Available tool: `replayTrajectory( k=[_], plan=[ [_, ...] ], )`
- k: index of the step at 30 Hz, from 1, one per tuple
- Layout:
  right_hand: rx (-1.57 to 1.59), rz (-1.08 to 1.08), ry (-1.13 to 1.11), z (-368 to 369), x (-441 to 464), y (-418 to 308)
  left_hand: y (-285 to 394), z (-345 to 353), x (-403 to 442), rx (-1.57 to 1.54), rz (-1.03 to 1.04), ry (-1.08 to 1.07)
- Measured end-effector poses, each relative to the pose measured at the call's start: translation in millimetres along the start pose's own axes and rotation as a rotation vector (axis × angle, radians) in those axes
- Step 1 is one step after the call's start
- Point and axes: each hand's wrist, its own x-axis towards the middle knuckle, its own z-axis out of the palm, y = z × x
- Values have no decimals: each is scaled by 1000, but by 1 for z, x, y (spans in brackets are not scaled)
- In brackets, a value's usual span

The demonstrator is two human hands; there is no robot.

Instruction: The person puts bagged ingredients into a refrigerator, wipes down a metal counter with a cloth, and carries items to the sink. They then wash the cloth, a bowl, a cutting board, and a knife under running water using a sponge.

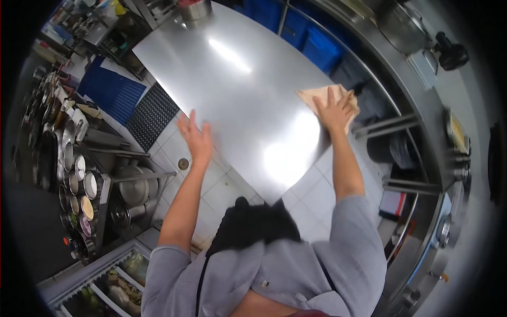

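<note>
A beige cloth (311,96) lies at the right edge of the shiny steel table (237,90). My right hand (335,110) presses flat on it, fingers spread, with cloth showing around the fingers. Near the table's left edge, my left hand (195,138) is raised with its fingers apart and nothing in it; slight blur covers the fingertips. Bright light reflects off the steel close to the cloth.
A metal pot (194,10) stands at the table's far end. Blue bins (321,50) sit beyond the right edge. At the left are a black floor mat (152,117) and a rack with several ingredient containers (87,207). Food trays (122,285) sit lower left.
</note>
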Motion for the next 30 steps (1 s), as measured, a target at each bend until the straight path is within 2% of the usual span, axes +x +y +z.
replayTrajectory(
  k=[1, 4, 6, 8, 11, 14, 17, 19, 22, 23, 24, 26, 27, 28, 29, 30],
  plan=[
    [-56, -37, 109, 10, -8, 16, -19, -11, -18, -61, -25, 17],
    [47, -188, 156, 30, -58, 16, -59, -57, -87, -122, -257, -16],
    [88, -360, 158, 32, -116, -11, -125, -68, -153, 2, -311, -30],
    [142, -472, 91, 23, -188, -47, -133, -85, -198, 53, -377, -69],
    [218, -608, -78, 4, -268, -80, -171, -86, -251, 114, -429, -319],
    [214, -691, -83, -3, -279, -71, -200, -79, -272, 160, -427, -628],
    [168, -410, 89, 12, -222, -53, -216, -76, -264, 110, -494, -747],
    [104, -145, 201, 14, -162, -27, -219, -85, -255, 80, -515, -714],
    [214, 124, 274, 32, -72, 19, -217, -101, -239, 119, -476, -661],
    [290, 229, 330, 54, -47, 27, -194, -110, -234, 93, -551, -632],
    [366, 334, 388, 59, -26, 34, -195, -114, -234, 84, -542, -621],
    [528, 494, 310, 36, -37, 23, -199, -118, -240, 32, -604, -625],
    [713, 550, 212, 20, -59, 21, -196, -120, -245, -12, -675, -636],
    [901, 597, 125, 11, -80, 19, -190, -117, -249, 51, -651, -699],
    [887, 530, 225, 52, -102, 10, -181, -112, -253, 110, -624, -757],
    [944, 485, 46, 16, -154, -1, -178, -108, -258, 169, -598, -812]
  ],
)
